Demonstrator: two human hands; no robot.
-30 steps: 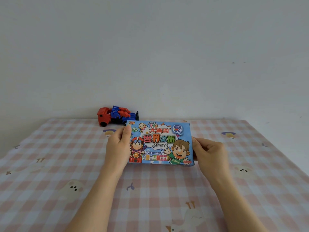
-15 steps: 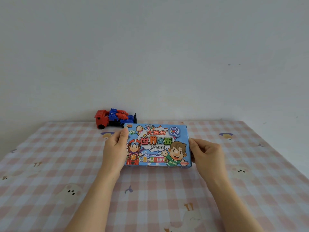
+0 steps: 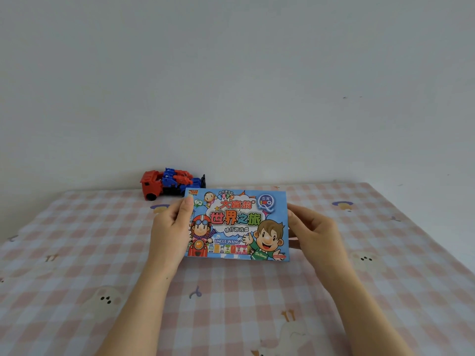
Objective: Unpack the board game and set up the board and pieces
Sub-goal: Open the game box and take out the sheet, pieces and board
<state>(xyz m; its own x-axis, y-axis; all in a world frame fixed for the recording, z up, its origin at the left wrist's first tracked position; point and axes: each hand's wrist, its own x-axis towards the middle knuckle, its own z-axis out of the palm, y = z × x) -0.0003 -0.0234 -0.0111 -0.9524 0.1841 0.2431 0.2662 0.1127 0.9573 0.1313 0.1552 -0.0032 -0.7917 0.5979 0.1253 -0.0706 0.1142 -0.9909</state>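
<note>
Both hands are curled round the game box (image 3: 236, 224): the left hand (image 3: 171, 232) on its left end, the right hand (image 3: 312, 232) on its right. The box is held mid-table, with the toy truck (image 3: 172, 185) just beyond, far left. It has barely been moved and is still shut, so nothing is unpacked yet.

Head camera looks forward and down over the table (image 3: 77, 240) toward the wall (image 3: 231, 86).

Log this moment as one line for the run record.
board game box: closed | left hand: grips its left edge | right hand: grips its right edge | toy truck: behind it
</note>
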